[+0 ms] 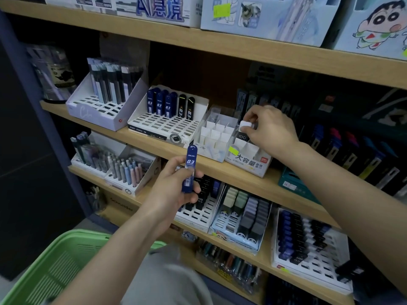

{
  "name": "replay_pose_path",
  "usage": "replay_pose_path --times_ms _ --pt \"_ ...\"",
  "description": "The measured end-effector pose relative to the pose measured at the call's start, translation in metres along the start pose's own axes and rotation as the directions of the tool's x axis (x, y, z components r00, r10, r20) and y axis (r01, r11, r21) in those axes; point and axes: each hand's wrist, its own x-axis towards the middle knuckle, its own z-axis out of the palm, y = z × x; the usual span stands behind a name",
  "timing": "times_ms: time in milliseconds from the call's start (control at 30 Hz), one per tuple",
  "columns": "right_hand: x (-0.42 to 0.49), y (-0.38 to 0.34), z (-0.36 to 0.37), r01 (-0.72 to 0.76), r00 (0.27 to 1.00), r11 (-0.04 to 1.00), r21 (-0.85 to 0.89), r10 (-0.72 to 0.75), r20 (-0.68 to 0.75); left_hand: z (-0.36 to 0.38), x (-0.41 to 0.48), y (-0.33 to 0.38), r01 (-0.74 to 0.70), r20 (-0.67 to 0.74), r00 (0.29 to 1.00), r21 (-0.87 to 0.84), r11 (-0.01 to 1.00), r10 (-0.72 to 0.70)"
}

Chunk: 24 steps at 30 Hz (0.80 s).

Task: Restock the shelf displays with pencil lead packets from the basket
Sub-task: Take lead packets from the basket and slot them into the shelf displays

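Centrally, the left hand [174, 192] grips a blue lead packet [189, 168] marked 0.3, held upright in front of the middle shelf [222, 170]. Matching blue packets [159, 103] stand in the back row of a slotted white tray [163, 126] on that shelf, above and left of the held one. Farther right, the right hand [271, 128] pinches a small white packet [245, 126] between thumb and fingers over a divided white box [248, 160]. A green basket [50, 267] sits at lower left, beneath the left forearm.
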Motion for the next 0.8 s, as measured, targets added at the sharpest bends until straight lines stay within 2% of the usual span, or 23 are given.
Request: replay_pose_path --times_ms 67,133,200,233,300,367,467,633,700,800 --pt "-0.001 0.0 0.001 0.014 1.0 0.997 -0.07 -0.013 0.024 0.0 0.0 0.001 -0.016 0.01 1.0 0.023 1.0 0.016" --pt "-0.006 -0.005 0.001 0.065 0.998 0.998 -0.007 -0.065 -0.017 -0.002 0.001 0.003 -0.049 0.014 0.999 0.069 0.996 0.048" --pt "-0.016 -0.019 -0.001 0.146 0.988 0.965 0.22 -0.13 -0.085 -0.004 0.002 0.004 -0.085 0.018 0.996 0.126 0.988 0.083" --pt "-0.023 -0.03 -0.002 0.15 0.989 0.915 0.374 -0.144 -0.045 -0.005 0.003 0.005 -0.096 0.024 0.995 0.141 0.985 0.093" --pt "-0.038 -0.053 -0.001 0.023 0.972 0.764 0.644 -0.169 0.165 -0.008 0.003 0.007 -0.109 0.056 0.993 0.15 0.983 0.102" --pt "-0.047 -0.068 0.005 -0.091 0.93 0.686 0.722 -0.2 0.307 -0.01 0.003 0.009 -0.12 0.098 0.99 0.174 0.977 0.104" --pt "-0.049 -0.082 0.009 -0.128 0.919 0.623 0.772 -0.219 0.329 -0.015 0.006 0.01 -0.126 0.073 0.991 0.219 0.968 0.112" --pt "-0.044 -0.091 0.007 -0.379 0.875 0.302 0.875 -0.191 0.445 -0.039 0.019 0.022 -0.153 -0.063 0.983 0.231 0.961 0.171" --pt "-0.039 -0.096 0.007 -0.352 0.904 0.266 0.897 -0.152 0.399 -0.051 0.025 0.032 -0.219 -0.073 0.962 0.364 0.905 0.262" --pt "-0.019 -0.105 0.007 -0.194 0.978 0.229 0.954 -0.033 0.206 -0.075 0.039 0.051 -0.321 -0.103 0.895 0.527 0.787 0.434"
